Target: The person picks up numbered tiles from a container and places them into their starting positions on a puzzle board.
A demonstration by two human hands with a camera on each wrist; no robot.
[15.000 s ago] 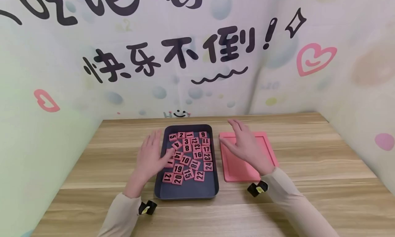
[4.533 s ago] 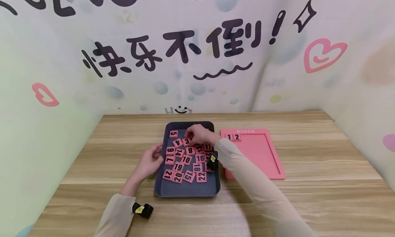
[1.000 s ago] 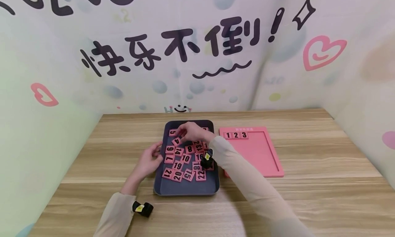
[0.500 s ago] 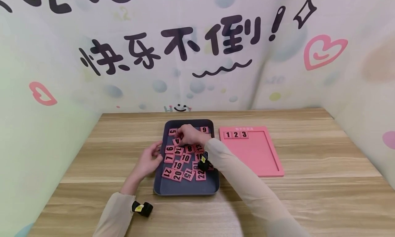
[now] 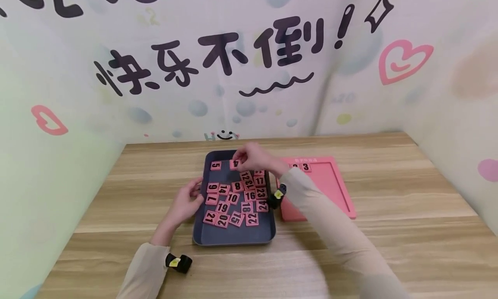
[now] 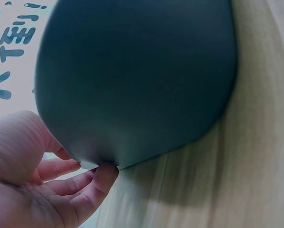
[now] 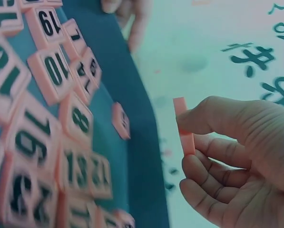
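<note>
My right hand pinches a pink number tile marked 4 between thumb and fingers, above the far end of the dark tray. In the right wrist view this tile stands edge-on, clear of the tray wall. Fingers of my left hand hold the tray's left edge; the left wrist view shows fingertips against its outer wall. Several numbered tiles lie loose in the tray, among them the 5 alone at the far left. Tile 3 sits in the pink board's top row beside tile 2, partly covered.
The framed pink board lies just right of the tray, partly under my right forearm. Both stand on a wood-grain table. A printed wall cloth rises behind the table, with side walls left and right.
Over the longer span, tiles 1, 2 and 3 went from the tray to the board. In the last half second my right hand lifted tile 4 and moved right and away. My left hand stayed.
</note>
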